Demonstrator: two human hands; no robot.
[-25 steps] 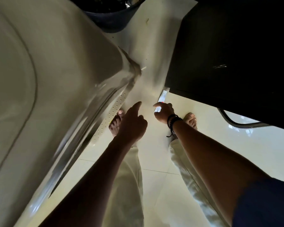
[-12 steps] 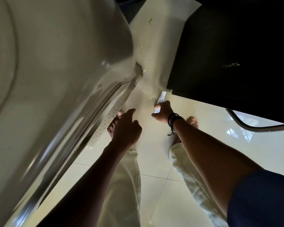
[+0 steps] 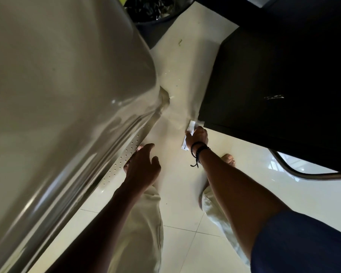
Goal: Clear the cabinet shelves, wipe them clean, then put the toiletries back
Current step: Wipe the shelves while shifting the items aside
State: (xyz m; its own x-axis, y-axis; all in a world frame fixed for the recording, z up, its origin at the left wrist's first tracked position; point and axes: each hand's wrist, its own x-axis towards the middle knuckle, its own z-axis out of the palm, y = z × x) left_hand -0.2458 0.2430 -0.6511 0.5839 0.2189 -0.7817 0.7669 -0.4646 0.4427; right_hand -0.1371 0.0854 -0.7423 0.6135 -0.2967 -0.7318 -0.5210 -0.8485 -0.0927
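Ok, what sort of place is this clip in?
Probably a home bathroom or utility room: glossy pale floor tiles, a dark cabinet, a waste bin and a large pale curved fixture I cannot identify.

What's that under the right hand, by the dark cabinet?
A small white packet, pinched by the right hand. Only its two ends show; the hand covers its middle, and the print is unreadable.
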